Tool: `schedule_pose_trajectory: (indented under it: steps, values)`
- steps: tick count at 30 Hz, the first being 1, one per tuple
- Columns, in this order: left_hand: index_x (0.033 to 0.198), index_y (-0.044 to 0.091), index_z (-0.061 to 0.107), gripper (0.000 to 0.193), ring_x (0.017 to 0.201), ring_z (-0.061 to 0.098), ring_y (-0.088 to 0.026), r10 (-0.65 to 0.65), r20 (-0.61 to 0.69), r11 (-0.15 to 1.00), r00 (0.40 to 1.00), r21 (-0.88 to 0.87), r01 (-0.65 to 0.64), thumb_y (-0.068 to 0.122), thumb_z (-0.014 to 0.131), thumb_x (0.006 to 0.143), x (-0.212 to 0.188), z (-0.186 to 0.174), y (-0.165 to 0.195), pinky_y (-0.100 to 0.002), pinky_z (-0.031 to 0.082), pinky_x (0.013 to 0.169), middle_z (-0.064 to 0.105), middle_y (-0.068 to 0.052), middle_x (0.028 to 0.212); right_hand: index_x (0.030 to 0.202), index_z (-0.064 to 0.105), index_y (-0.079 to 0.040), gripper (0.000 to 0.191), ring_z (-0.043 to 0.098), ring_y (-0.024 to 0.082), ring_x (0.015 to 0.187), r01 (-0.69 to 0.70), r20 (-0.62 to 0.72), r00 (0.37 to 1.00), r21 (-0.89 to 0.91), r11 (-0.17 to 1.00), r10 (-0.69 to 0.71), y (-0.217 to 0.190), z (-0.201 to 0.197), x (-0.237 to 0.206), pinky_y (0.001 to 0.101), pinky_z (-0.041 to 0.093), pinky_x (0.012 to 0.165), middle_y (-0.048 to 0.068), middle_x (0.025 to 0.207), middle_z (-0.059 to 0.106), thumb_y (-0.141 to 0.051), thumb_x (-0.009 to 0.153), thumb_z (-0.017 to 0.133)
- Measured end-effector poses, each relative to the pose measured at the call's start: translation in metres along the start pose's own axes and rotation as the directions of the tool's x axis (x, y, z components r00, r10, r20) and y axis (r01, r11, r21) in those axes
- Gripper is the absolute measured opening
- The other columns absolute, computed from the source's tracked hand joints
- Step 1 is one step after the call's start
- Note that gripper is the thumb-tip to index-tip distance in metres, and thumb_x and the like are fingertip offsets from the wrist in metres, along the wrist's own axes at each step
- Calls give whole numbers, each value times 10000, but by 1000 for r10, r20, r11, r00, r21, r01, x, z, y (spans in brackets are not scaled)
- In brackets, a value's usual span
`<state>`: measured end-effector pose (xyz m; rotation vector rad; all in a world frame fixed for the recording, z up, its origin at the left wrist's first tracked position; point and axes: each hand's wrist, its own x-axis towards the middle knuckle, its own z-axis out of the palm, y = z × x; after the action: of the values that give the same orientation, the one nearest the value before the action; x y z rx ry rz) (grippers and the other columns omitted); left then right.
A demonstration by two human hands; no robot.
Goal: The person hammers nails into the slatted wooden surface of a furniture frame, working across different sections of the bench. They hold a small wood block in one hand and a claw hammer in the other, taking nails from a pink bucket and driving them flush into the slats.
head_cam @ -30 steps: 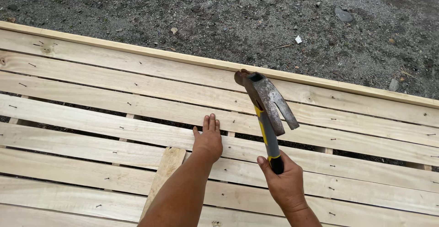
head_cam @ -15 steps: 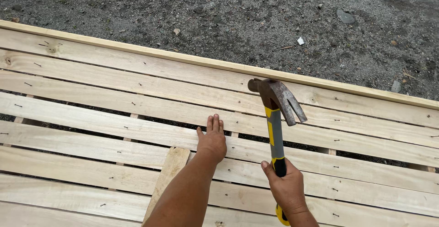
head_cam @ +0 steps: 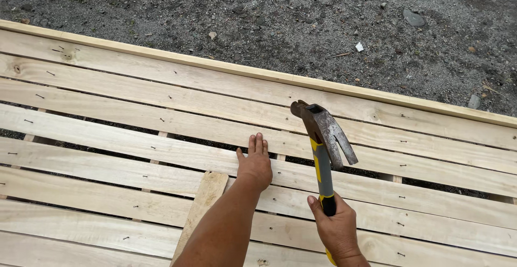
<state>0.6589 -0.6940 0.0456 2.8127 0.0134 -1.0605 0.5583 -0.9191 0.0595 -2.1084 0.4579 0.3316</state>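
Over pale wooden slats (head_cam: 134, 143) – hammer (head_cam: 323, 138) raised, head above the boards.

Right hand (head_cam: 336, 229) clenched around the yellow-and-black handle; left hand (head_cam: 256, 162) released, pressed flat on a slat, fingers together – perhaps steadying a nail, too small to tell. Short loose board (head_cam: 202, 199) beneath the left forearm, gravel ground (head_cam: 301, 19) beyond.

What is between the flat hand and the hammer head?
Just bare wooden plank, seen in the head view, between the left hand and the hammer head.

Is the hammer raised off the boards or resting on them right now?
Raised. The right hand grips the hammer by its handle, head up above the planks; the left hand lies flat on a board.
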Motion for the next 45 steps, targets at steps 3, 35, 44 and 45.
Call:
schedule_pose_trajectory:
  steps: [3, 35, 44, 45]
  values:
    - [1633, 29, 35, 725, 1594, -63, -300, 2, -32, 999, 999, -32, -3, 104, 368, 994, 2, 0, 1, -640, 150, 1234, -89, -119, 1736, 926, 720, -24, 333, 486, 168, 584, 82, -67, 994, -71, 994, -86, 7, 8, -2, 351, 499, 593, 69, 593, 581, -343, 855, 780]
    - [1609, -36, -7, 828, 1571, -139, -384, 10, -111, 991, 994, -135, -25, 393, 420, 1043, -74, 66, -1, -482, -40, 1265, -120, -246, 1696, 1020, 751, -77, 323, 599, 216, 623, -231, 91, 956, -350, 908, 278, 38, -8, -29, 361, 526, 691, 93, 656, 667, -347, 846, 783]
    - [1609, -18, -58, 841, 1572, -168, -364, 15, -62, 995, 998, -93, -20, 411, 410, 1058, -75, 55, -1, -459, -46, 1274, -160, -229, 1699, 1044, 747, -80, 305, 605, 192, 648, -279, 76, 943, -350, 894, 324, 43, -6, -33, 362, 532, 693, 88, 675, 661, -343, 892, 768]
    - [1610, -17, -66, 848, 1571, -171, -363, 15, -59, 996, 998, -84, -20, 415, 410, 1056, -76, 53, 0, -458, -44, 1273, -164, -229, 1698, 1072, 737, -97, 313, 615, 190, 648, -273, 63, 948, -343, 899, 312, 45, -7, -33, 355, 534, 699, 83, 673, 670, -341, 879, 775]
